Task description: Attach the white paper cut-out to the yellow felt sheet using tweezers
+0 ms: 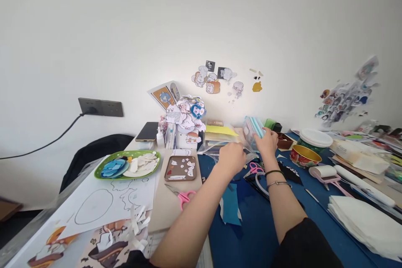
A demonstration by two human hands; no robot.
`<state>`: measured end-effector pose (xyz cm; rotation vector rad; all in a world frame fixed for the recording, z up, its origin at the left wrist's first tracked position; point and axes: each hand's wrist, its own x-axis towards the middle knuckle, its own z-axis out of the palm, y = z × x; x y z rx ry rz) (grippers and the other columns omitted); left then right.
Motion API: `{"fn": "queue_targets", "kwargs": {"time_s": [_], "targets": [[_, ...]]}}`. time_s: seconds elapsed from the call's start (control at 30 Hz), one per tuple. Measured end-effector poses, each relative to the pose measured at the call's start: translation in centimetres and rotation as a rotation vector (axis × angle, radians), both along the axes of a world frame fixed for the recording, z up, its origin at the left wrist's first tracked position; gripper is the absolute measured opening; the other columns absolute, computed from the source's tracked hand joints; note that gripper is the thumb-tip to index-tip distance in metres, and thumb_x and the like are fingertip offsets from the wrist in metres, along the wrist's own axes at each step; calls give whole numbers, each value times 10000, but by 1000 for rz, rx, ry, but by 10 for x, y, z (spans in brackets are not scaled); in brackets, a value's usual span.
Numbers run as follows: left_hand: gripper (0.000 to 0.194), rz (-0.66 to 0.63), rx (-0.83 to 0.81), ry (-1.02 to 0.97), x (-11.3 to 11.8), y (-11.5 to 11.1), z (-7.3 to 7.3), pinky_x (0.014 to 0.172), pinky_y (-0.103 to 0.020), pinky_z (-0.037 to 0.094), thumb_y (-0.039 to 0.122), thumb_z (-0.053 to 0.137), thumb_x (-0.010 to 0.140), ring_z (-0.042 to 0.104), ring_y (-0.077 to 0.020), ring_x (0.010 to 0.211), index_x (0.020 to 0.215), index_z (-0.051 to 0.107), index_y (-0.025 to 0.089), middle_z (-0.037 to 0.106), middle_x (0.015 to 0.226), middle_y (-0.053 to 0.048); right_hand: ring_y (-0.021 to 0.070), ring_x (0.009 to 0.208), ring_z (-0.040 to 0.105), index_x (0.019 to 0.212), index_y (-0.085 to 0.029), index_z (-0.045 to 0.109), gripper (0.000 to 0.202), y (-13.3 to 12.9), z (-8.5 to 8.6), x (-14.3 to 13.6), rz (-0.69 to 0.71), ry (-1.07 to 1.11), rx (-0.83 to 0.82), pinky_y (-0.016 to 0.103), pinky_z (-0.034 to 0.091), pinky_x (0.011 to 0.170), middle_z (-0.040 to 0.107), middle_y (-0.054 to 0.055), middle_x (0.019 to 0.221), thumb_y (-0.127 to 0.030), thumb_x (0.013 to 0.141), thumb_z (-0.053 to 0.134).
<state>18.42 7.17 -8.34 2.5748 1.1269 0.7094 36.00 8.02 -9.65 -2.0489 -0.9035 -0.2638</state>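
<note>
My left hand (pixel 233 159) is closed at the near edge of a clear plastic bag (pixel 214 144), its fingertips partly hidden; the bag has a yellow sheet (pixel 221 130) in it. To its right, my right hand (pixel 266 144) grips a small clear pouch with blue-and-white stripes (pixel 255 127), tilted up close to the wall. Below the hands, pink-handled scissors (pixel 255 168) lie on the blue mat (pixel 251 226), by a ring-shaped pale band (pixel 261 182). Nearer to me is a blue fabric piece (pixel 230 204), between my forearms.
At left, a green tray (pixel 127 177) bears blue and white cut pieces. A brown tray (pixel 180 176) and more pink scissors (pixel 185 197) rest on a beige board. At right stand a red-gold tin (pixel 305 157), a lint roller (pixel 325 172) and white sheets (pixel 361 222).
</note>
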Motion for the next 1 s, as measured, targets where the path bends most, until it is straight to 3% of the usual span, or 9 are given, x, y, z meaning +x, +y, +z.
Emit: {"fn": "queue_targets", "kwargs": {"time_s": [0.13,0.27,0.4,0.6,0.7,0.83,1.0], "targets": [[311,112,179,-26,-8,10,2,927,-434,379,208,365,881,488,-296,1134,1019,633,131,605,1132,-159,433,1066,500,1274,-153,540,598,20,-16,13,-19,105,-40,511,409,803,418,246,1263,-441,750,561],[381,219,194,31,-18,28,-18,1010,-533,288,275,343,901,362,-342,1270,1010,659,93,461,1359,-204,381,967,569,1150,-130,640,458,25,-29,19,-80,134,0,463,445,761,446,241,1216,-375,790,498],[430,221,151,112,-18,35,-33,1064,-582,217,368,345,912,280,-334,1346,1083,650,117,368,1461,-156,345,951,582,990,-98,706,348,24,-32,32,-135,114,69,444,436,805,541,224,1116,-249,795,462],[484,187,122,173,-15,33,-32,1085,-569,228,362,330,921,296,-303,1349,1261,522,77,407,1441,-144,330,918,580,828,-86,709,261,18,-31,51,-243,116,265,451,426,821,626,191,1025,-163,731,479],[466,162,106,188,-16,32,-30,1067,-580,262,349,355,917,350,-303,1321,1261,516,78,458,1401,-155,303,900,579,802,-99,702,239,15,-23,54,-225,82,377,427,421,841,642,164,995,-181,727,490],[437,139,121,164,-16,28,-22,1049,-600,280,308,403,901,368,-313,1308,1260,506,80,467,1392,-157,273,899,577,803,-85,695,219,10,2,51,-176,22,504,376,423,860,646,148,928,-193,722,522],[438,130,205,45,-21,16,10,1005,-478,407,268,403,891,424,-287,1254,1275,477,73,451,1409,-125,256,880,586,804,-96,686,200,10,28,36,-126,-14,614,367,441,844,636,132,907,-214,732,541]]}}
